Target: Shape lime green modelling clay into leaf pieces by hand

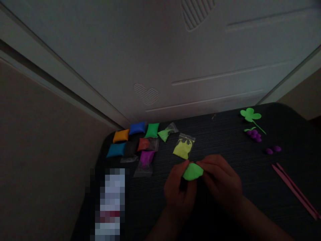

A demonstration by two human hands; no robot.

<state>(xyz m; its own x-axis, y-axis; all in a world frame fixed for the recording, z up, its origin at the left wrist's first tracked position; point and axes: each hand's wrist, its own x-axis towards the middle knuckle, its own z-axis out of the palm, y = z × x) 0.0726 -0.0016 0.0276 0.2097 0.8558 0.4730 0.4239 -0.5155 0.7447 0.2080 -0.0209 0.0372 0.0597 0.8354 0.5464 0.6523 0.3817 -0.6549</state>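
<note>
A flattened lump of bright green modelling clay (193,171) is held between both hands above the dark table. My left hand (179,187) grips its left side, with fingertips at the upper edge and below. My right hand (222,177) pinches its right edge between thumb and fingers. Just beyond the hands lies a zip bag of yellow clay (184,147). A partly used bag of light green clay (165,134) rests farther back. The undersides of the fingers are dark and hard to make out.
Clay packets, among them an orange one (121,136) and a purple one (146,158), sit at the back left. At right are a green clay clover (249,114), purple clay grapes (253,135), two purple pieces (273,150) and pink sticks (296,190). A white door (160,60) stands behind the table.
</note>
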